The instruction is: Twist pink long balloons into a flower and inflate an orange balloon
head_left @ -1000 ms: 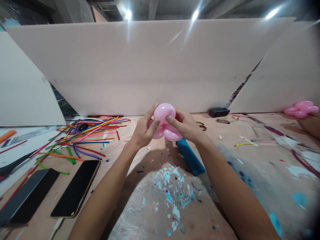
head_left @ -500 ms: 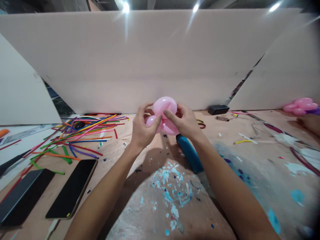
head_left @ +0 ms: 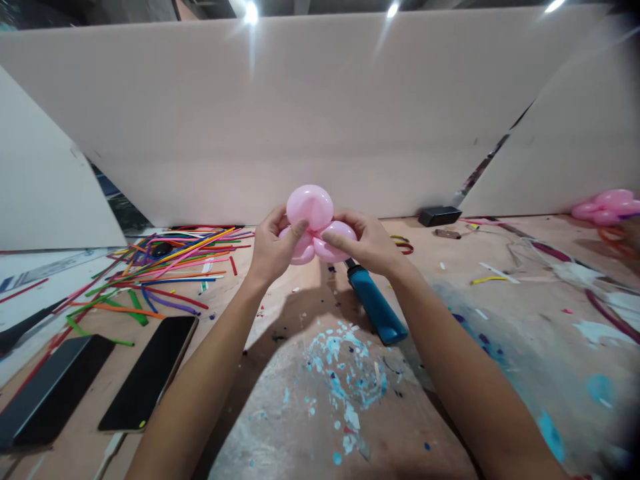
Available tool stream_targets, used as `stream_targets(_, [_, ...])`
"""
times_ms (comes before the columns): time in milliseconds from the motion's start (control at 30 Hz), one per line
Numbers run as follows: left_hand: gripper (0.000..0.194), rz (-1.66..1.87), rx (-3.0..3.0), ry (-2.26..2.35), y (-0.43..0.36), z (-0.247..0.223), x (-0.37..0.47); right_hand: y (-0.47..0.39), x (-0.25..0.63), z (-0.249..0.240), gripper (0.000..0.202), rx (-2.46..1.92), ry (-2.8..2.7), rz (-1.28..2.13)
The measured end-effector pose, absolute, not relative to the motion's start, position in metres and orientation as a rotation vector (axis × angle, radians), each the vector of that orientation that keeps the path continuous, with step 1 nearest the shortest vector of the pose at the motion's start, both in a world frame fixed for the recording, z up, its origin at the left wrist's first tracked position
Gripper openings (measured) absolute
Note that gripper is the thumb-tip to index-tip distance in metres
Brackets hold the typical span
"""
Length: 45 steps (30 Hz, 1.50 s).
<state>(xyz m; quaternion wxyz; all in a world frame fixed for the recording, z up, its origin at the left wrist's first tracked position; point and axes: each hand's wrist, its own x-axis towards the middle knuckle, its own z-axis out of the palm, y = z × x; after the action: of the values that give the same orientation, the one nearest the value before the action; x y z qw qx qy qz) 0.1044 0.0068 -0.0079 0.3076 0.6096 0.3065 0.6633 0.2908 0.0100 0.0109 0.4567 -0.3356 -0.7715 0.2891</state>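
A pink twisted balloon (head_left: 310,207) with several rounded lobes is held up above the table, in the middle of the head view. My left hand (head_left: 273,248) grips its left side, thumb on the lower left lobe near the centre. On the right side my right hand (head_left: 367,243) pinches the lower right lobe between thumb and fingers. The largest lobe stands upright between the hands. Below my right hand lies a blue pump (head_left: 377,303) with a black tip.
Many coloured uninflated balloons (head_left: 185,260) lie left, near a phone (head_left: 150,373) and a dark box (head_left: 55,393). A small black box (head_left: 439,216) stands by the white board (head_left: 300,113). Another person's hand is at far right by pink balloons (head_left: 607,205).
The pink balloon has turned and moved slightly left with my left hand, and its lower lobes show more. At far right, the other person's hand has shifted.
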Motion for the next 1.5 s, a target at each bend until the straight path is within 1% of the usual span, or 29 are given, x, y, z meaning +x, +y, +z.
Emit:
stream_targets(100, [0.047,1.721,1.607,0.778,0.009,-0.009,0.104,0.014,0.292,0.010,0.039,-0.808,-1.907,0.818])
stream_targets(167, [0.049,1.686,1.585,0.780,0.011,-0.013,0.105,0.018,0.293,0.007,0.041,-0.810,-1.918,0.847])
stream_targets(267, [0.052,1.647,1.537,0.854,0.015,-0.020,0.107,0.023,0.292,0.002,0.041,-0.866,-1.947,0.762])
stream_targets(367, [0.051,1.630,1.536,0.898,0.016,-0.024,0.108,0.025,0.290,-0.001,0.040,-0.918,-1.976,0.646])
stream_targets(600, [0.046,1.619,1.660,0.980,0.012,-0.022,0.108,0.025,0.290,-0.002,0.042,-0.954,-1.956,0.615])
stream_targets(700, [0.045,1.616,1.618,0.977,0.012,-0.020,0.108,0.027,0.292,-0.004,0.050,-0.934,-1.935,0.631])
stream_targets(800, [0.045,1.660,1.420,0.881,0.015,-0.017,0.103,0.032,0.299,-0.005,0.062,-0.853,-1.858,0.733])
stream_targets(867, [0.045,1.629,1.293,0.800,0.018,-0.014,0.095,0.035,0.306,-0.007,0.062,-0.812,-1.853,0.776])
stream_targets(900, [0.044,1.588,1.258,0.771,0.020,-0.013,0.090,0.036,0.309,-0.008,0.060,-0.817,-1.892,0.736])
stream_targets(967, [0.042,1.486,1.240,0.728,0.021,-0.009,0.080,0.035,0.314,-0.010,0.058,-0.870,-2.027,0.521])
stream_targets(1067, [0.038,1.391,1.229,0.630,0.020,-0.004,0.069,0.031,0.311,-0.014,0.064,-0.928,-2.201,0.180])
stream_targets(1133, [0.038,1.361,1.178,0.580,0.018,0.000,0.066,0.027,0.305,-0.016,0.054,-0.917,-2.239,0.100])
stream_targets(1200, [0.046,1.331,1.081,0.550,0.015,0.003,0.064,0.024,0.298,-0.015,0.041,-0.931,-2.206,0.065])
stream_targets(1267, [0.055,1.311,0.969,0.528,0.012,0.004,0.063,0.020,0.294,-0.013,0.036,-0.970,-2.144,0.052])
stream_targets(1300, [0.053,1.320,0.917,0.525,0.011,0.004,0.063,0.017,0.292,-0.011,0.036,-0.989,-2.124,0.072])
stream_targets(1400, [0.028,1.398,0.859,0.560,0.009,0.003,0.065,0.009,0.288,-0.006,0.038,-1.031,-2.118,0.214])
stream_targets(1433, [0.023,1.406,0.889,0.573,0.008,0.002,0.068,0.006,0.286,-0.004,0.039,-1.035,-2.119,0.261])
stream_targets(1500, [0.022,1.361,1.008,0.559,0.005,0.000,0.075,-0.001,0.282,-0.001,0.039,-1.009,-2.126,0.339])
